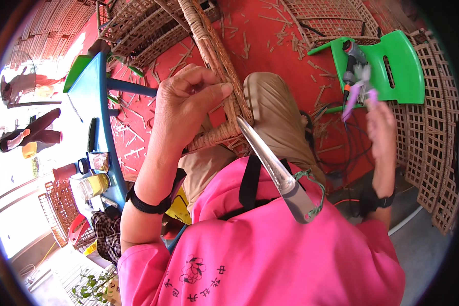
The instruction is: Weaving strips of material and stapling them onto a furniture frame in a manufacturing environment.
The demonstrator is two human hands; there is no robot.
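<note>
A cane-wrapped frame (pixel 220 56) stands against my knees, its lower bar woven over with strips. My left hand (pixel 188 97) is closed at its upright, thumb and forefinger pressed together against the wrapping; whether a thin strip lies between them is hidden. Stuck into the weave beside that hand is a long, grooved metal tool (pixel 265 153), like a shoehorn, with a loop of green cord (pixel 317 196) at its wide end. Out to the right, my blurred right hand (pixel 381 125) has its fingers at purple-handled scissors (pixel 361 89), also smeared, above a green plastic chair (pixel 403 66).
A cordless-looking drill (pixel 351 64) lies on the green chair, with cables on the red floor below. Cane offcuts (pixel 245 43) litter the floor. Woven panels (pixel 428 137) lean at right. A blue table (pixel 116 173) at left carries a jar (pixel 94 184) of yellowish liquid.
</note>
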